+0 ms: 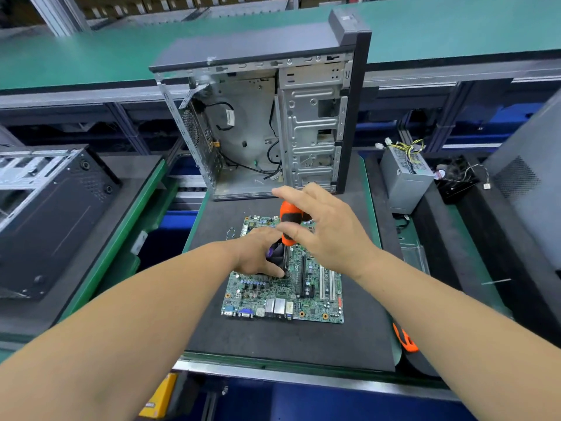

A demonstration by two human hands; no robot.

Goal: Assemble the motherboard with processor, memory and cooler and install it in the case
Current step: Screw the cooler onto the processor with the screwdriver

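1 motherboard (283,294), 1 cooler (280,258), 1 screwdriver (288,221), 2 hands.

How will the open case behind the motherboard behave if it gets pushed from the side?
The case stands upright on a narrow base, so it probably tips rather than slides on the dark mat. It looks like an almost empty sheet-metal shell, so likely light for its size. Its loose cables would likely flop about.
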